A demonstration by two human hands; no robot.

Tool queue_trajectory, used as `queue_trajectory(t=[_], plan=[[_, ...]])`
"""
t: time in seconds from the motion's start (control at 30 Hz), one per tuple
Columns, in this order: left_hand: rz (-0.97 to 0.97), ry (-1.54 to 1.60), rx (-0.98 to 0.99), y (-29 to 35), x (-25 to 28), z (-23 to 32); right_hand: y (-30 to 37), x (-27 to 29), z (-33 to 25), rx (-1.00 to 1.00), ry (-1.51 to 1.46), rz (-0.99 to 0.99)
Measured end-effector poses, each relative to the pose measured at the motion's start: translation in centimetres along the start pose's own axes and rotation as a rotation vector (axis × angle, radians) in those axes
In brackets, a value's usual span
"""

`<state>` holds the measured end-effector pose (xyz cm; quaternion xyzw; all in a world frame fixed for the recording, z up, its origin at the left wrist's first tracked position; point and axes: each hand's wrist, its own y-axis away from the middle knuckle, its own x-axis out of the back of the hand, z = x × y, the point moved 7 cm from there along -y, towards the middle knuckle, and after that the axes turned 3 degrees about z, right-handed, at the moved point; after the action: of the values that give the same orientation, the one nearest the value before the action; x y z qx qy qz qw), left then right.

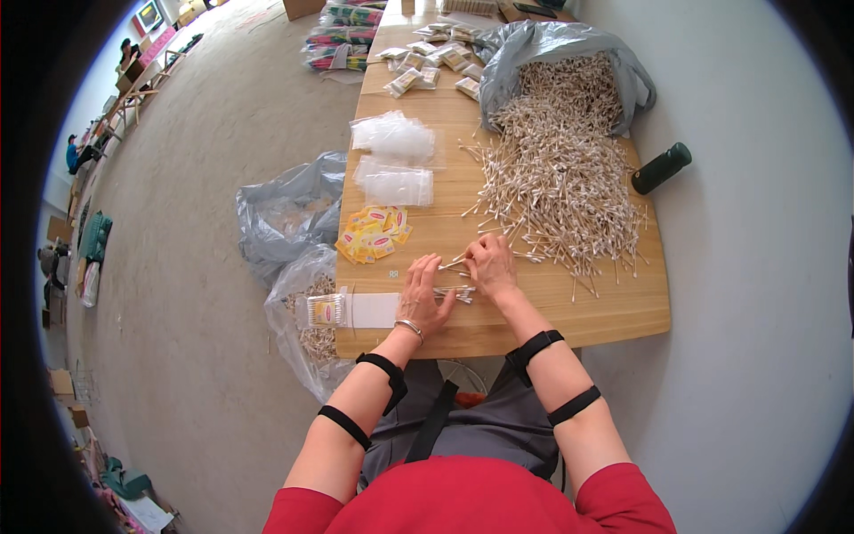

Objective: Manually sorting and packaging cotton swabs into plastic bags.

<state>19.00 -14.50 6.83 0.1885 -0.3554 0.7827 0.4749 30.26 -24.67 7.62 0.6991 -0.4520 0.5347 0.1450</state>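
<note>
My left hand [425, 294] is at the table's near edge, its fingers and thumb curled around a small bunch of cotton swabs [463, 294] whose tips stick out to the right. Just beside it, my right hand [491, 265] is closed in a pinch on a cotton swab [453, 263]; its fingertips are partly hidden. Left of my left hand lies a white card strip [375, 311]. At the strip's outer end sits a clear packet of swabs [326, 311] with a yellow label. A large heap of loose swabs [569, 187] spreads beyond my right hand.
A grey plastic bag [640, 84] spills the heap. Yellow cards [374, 235], clear pouches [396, 185] and filled packets [436, 55] lie on the wooden table [498, 334]. A dark green bottle [662, 168] is by the wall. Plastic bags [289, 209] flank the left edge.
</note>
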Motion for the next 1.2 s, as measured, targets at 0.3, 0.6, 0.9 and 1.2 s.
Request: queue_trajectory(t=[0.3, 0.6, 0.9, 1.2], plan=[[-0.021, -0.047, -0.086, -0.2, -0.4, 0.8, 2.3, 0.2, 0.8, -0.002, -0.211, -0.035], [-0.012, -0.068, -0.142, 0.2, -0.5, 0.5, 6.0, 2.6, 3.1, -0.074, -0.213, -0.076], [0.003, -0.064, -0.135, 0.3, -0.5, 0.4, 5.9, 2.8, 3.4, -0.053, -0.195, -0.017], [-0.001, -0.101, -0.139, 0.1, -0.4, 0.9, 5.6, 2.1, 4.2, -0.128, -0.203, -0.048]])
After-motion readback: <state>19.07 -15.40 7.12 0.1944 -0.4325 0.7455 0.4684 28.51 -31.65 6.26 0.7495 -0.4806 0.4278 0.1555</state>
